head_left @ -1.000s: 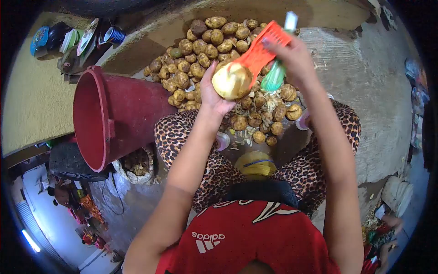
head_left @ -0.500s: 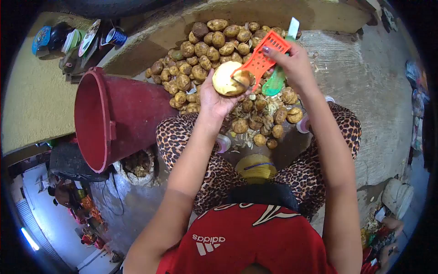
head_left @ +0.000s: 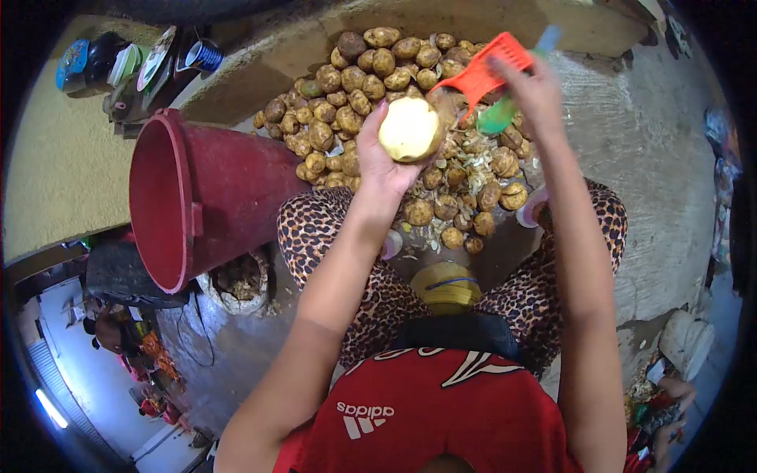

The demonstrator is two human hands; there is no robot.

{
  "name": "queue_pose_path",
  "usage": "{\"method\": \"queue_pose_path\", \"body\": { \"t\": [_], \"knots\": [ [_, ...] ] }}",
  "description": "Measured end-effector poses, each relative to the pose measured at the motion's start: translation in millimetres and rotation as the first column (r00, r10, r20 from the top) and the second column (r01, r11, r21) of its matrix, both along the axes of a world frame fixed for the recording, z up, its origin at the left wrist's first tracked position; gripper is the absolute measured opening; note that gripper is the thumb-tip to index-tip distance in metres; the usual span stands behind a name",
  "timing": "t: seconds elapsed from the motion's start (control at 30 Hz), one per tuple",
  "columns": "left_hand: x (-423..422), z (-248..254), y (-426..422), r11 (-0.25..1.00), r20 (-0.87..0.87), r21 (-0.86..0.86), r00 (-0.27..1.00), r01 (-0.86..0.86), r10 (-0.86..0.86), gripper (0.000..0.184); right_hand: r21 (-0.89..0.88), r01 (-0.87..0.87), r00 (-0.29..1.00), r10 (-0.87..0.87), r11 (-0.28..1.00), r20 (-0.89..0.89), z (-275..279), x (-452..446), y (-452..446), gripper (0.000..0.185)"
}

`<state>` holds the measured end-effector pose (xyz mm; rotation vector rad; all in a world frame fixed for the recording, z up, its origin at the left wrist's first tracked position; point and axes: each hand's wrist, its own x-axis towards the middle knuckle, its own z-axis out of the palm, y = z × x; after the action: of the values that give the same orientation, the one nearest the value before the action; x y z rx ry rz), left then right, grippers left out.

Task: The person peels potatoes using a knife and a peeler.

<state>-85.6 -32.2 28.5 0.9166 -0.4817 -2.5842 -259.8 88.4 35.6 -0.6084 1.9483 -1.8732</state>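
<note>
A left hand (head_left: 383, 162) is cupping a partly peeled potato (head_left: 408, 130), its fingers curling around it, above a pile of unpeeled potatoes (head_left: 339, 91). The right hand (head_left: 538, 98) is gripping an orange peeler (head_left: 495, 67) and a blurred green item (head_left: 497, 116) in bent fingers; the peeler's end is hovering near or touching the potato. A red bucket (head_left: 236, 185) is standing leftward.

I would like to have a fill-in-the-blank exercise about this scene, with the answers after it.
The left hand holds a partly peeled potato, and the orange peeler is in the ____ hand.
In the picture, the large red bucket is to the ____ of the potato heap.
The brand word on the red shirt is ____.
Missing words: right; left; adidas.
</note>
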Motion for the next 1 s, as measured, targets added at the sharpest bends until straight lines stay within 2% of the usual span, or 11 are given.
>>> {"method": "queue_pose_path", "body": {
  "t": [0.07,0.2,0.27,0.3,0.4,0.43,0.5,0.57,0.7,0.93,1.0],
  "knots": [
    [7,2,-2,1.000,0.025,-0.019,1.000,0.002,-0.002,0.046,-0.115,0.117,0.993,-0.115,0.986,0.025,-7,-28,6,0.022],
    [6,-7,-6,1.000,0.019,-0.026,1.000,-0.004,0.005,0.046,-0.180,-0.037,0.973,0.076,0.983,0.216,8,32,-9,0.018],
    [5,-7,-6,0.999,-0.009,-0.017,1.000,0.029,-0.029,0.043,-0.024,-0.212,0.977,0.212,0.977,0.015,-2,51,-13,0.017],
    [7,-4,-4,0.998,-0.030,-0.021,0.998,0.062,-0.062,0.040,0.021,-0.240,0.965,0.237,0.970,0.112,6,51,-12,0.018],
    [10,-1,-2,0.992,-0.050,-0.047,0.991,0.121,-0.124,0.048,-0.059,-0.060,0.985,0.069,0.996,0.161,5,7,-6,0.017],
    [11,-3,-2,0.989,-0.040,-0.061,0.990,0.132,-0.135,0.048,0.042,-0.001,1.000,0.000,0.999,0.008,4,-8,-3,0.018],
    [13,-2,-1,0.986,-0.011,-0.081,0.989,0.143,-0.144,0.049,-0.160,-0.008,0.982,0.039,0.987,0.187,3,-13,2,0.022],
    [11,-8,-5,0.984,-0.168,-0.019,0.969,0.179,-0.180,0.050,-0.253,-0.065,0.928,0.152,0.965,0.340,12,-4,4,0.024],
    [10,-4,-1,0.976,-0.117,-0.090,0.971,0.197,-0.207,0.050,-0.150,-0.295,0.920,0.323,0.944,0.222,19,29,-4,0.020],
    [1,0,7,0.966,-0.043,-0.140,0.973,0.220,-0.227,0.051,-0.039,-0.228,0.958,0.231,0.973,0.171,19,0,3,0.023],
    [9,-4,5,0.963,-0.112,-0.136,0.962,0.233,-0.249,0.052,0.026,0.007,0.998,-0.005,1.000,-0.061,12,-21,10,0.023]
  ]
}}
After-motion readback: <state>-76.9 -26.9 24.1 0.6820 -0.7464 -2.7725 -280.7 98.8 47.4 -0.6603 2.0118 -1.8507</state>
